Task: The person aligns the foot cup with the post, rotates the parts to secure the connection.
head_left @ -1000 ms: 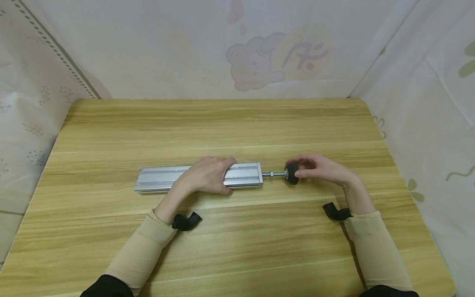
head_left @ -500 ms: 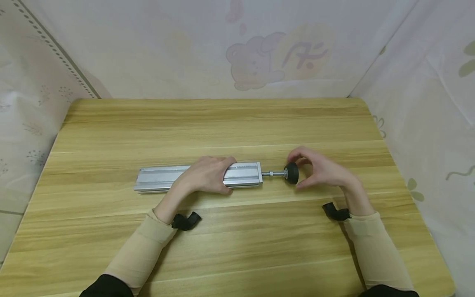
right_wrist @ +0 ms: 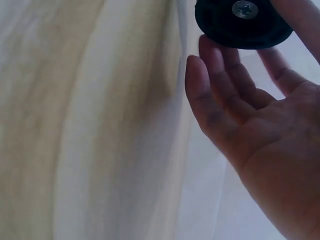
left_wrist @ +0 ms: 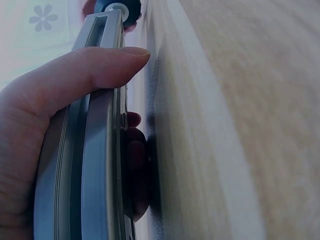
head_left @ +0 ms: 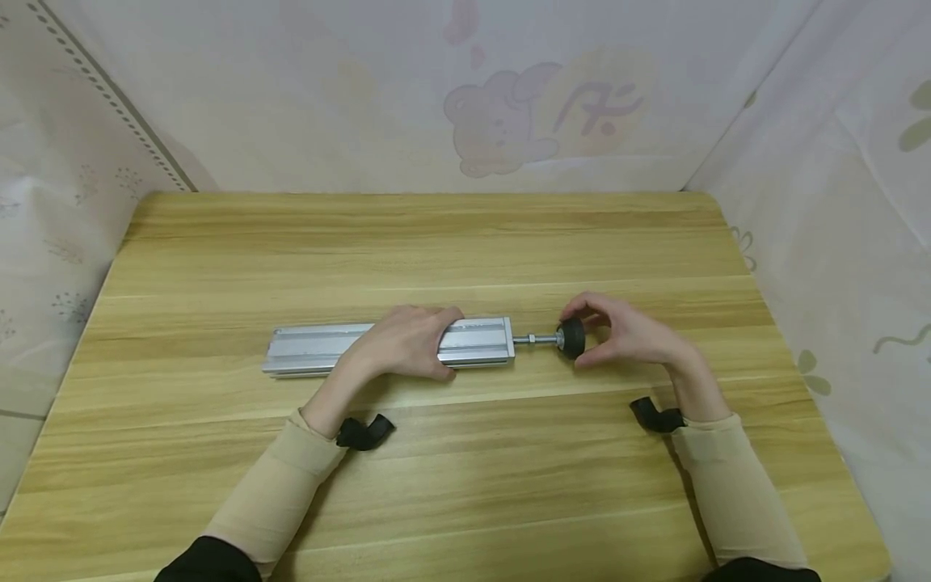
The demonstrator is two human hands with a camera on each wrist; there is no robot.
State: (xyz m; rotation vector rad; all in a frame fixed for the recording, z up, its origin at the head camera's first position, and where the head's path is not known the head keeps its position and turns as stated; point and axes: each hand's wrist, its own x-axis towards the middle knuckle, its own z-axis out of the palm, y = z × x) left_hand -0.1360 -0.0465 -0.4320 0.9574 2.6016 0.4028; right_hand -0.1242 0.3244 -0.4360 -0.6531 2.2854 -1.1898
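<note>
A silver aluminium profile [head_left: 476, 341] lies lengthwise across the table. My left hand [head_left: 403, 343] grips it from above near the middle; in the left wrist view the thumb [left_wrist: 95, 70] crosses its slotted face and fingers show along the far side. From the profile's right end plate sticks a threaded rod with a nut, ending in a levelling foot [head_left: 572, 339] with a black round base. Curled round that base is my right hand [head_left: 636, 333], thumb at the near side and fingers at the far side. The right wrist view shows the foot's underside [right_wrist: 215, 30] with a cross-head screw.
The wood-grain table [head_left: 465, 501] has pale patterned cloth [head_left: 327, 97] behind it and at both sides. Black curved pieces [head_left: 365, 432] stick out from the beige sleeves at both wrists.
My right hand spread its fingers off the levelling foot, turned back a little, and now closes round the base again. The left hand and the profile have stayed in place.
</note>
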